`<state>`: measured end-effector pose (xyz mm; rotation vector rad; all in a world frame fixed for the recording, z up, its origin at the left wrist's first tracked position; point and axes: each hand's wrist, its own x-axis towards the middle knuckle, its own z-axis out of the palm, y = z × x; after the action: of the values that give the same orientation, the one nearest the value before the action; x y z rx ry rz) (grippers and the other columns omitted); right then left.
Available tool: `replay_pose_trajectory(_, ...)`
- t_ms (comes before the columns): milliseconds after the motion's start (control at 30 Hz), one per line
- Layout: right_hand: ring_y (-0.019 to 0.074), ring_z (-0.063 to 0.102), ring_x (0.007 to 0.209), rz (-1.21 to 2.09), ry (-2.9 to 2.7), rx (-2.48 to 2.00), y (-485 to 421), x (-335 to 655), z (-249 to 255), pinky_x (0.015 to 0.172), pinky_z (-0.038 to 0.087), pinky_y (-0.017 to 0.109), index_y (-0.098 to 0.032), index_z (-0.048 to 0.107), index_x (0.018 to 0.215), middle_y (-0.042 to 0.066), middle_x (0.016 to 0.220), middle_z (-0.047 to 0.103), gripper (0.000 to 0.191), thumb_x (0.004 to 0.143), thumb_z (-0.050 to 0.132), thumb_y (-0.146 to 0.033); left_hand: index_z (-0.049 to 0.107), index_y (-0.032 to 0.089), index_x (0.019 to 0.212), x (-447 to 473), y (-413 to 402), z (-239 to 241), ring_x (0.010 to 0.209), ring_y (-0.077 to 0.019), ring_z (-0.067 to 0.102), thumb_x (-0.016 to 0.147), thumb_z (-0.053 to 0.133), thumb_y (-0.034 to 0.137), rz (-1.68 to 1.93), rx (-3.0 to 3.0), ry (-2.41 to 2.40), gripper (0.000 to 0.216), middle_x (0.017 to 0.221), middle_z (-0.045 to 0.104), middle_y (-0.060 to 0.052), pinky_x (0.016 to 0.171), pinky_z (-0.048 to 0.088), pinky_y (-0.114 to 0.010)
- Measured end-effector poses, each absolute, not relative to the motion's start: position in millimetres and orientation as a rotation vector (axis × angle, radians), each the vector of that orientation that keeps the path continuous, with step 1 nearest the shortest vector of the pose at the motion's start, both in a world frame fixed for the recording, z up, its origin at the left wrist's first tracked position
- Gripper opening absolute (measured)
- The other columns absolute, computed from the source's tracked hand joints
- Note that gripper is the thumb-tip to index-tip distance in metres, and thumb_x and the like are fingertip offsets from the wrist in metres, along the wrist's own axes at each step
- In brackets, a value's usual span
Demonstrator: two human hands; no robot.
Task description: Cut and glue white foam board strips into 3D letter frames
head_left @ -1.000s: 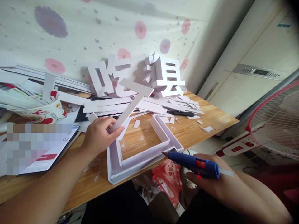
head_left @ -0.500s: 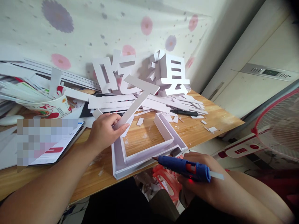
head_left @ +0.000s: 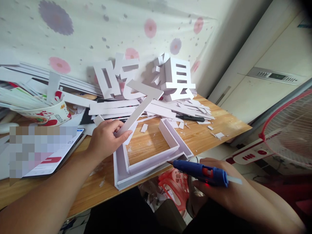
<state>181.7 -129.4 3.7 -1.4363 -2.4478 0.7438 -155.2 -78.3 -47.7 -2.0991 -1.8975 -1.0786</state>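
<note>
A white foam-board character (head_left: 138, 112) with raised side walls lies at the table's front edge. My left hand (head_left: 104, 138) is closed on it, thumb and fingers pinching its slanted stroke at the left. Its hollow lower part, with thin upright walls, faces me. In my right hand (head_left: 221, 196) is a blue hot glue gun (head_left: 200, 170), with a translucent glue stick poking out of its back and a red light glowing. The gun's nozzle points left, close to the character's near wall; whether it touches cannot be made out.
Finished white foam-board characters (head_left: 179, 78) stand by the wall. White strips (head_left: 114, 107) and a black-handled tool (head_left: 193, 118) lie before them. At left are a paper tub (head_left: 48, 113) of scraps and a tablet (head_left: 70, 146). A racket-shaped red-and-white object (head_left: 253, 156) is at right, a red plastic stool (head_left: 174, 185) below.
My right hand has moved the glue gun a little to the right along the character's near edge. My left hand keeps its hold; the whole view has shifted slightly.
</note>
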Motion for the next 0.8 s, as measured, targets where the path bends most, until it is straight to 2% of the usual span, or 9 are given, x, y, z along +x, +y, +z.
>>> replay_pose_trajectory(167, 0.0114, 0.051, 0.051, 0.713, -2.4, -1.471, -128, 192, 2, 0.053, 0.04, 0.024, -0.022, 0.051, 0.065, -0.005, 0.058, 0.055, 0.013, 0.076, 0.057, -0.022, 0.057, 0.022, 0.072, -153, -78, -46, 0.068, -0.0194, 0.056, 0.079, 0.056, 0.046, -1.079, -2.108, -1.864, 0.026, 0.071, 0.062, -0.001, 0.063, 0.041, -0.031)
replay_pose_trajectory(433, 0.0147, 0.057, 0.058, 0.766, -2.358, -1.566, -126, 198, 2, 0.055, 0.043, 0.025, -0.021, 0.057, 0.069, -0.001, 0.065, 0.063, 0.01, 0.075, 0.058, -0.028, 0.058, 0.021, 0.073, -153, -79, -44, 0.067, -0.0187, 0.056, 0.079, 0.056, 0.046, -1.067, -2.096, -1.885, 0.026, 0.07, 0.061, 0.0, 0.062, 0.04, -0.03)
replay_pose_trajectory(800, 0.0141, 0.053, 0.053, 0.618, -2.324, -1.663, -121, 215, -3, 0.051, 0.04, 0.025, -0.022, 0.053, 0.063, -0.002, 0.058, 0.058, 0.017, 0.075, 0.058, -0.032, 0.056, 0.022, 0.072, -156, -79, -47, 0.065, -0.0177, 0.055, 0.079, 0.056, 0.047, -1.058, -2.081, -1.895, 0.026, 0.067, 0.059, 0.001, 0.06, 0.039, -0.029)
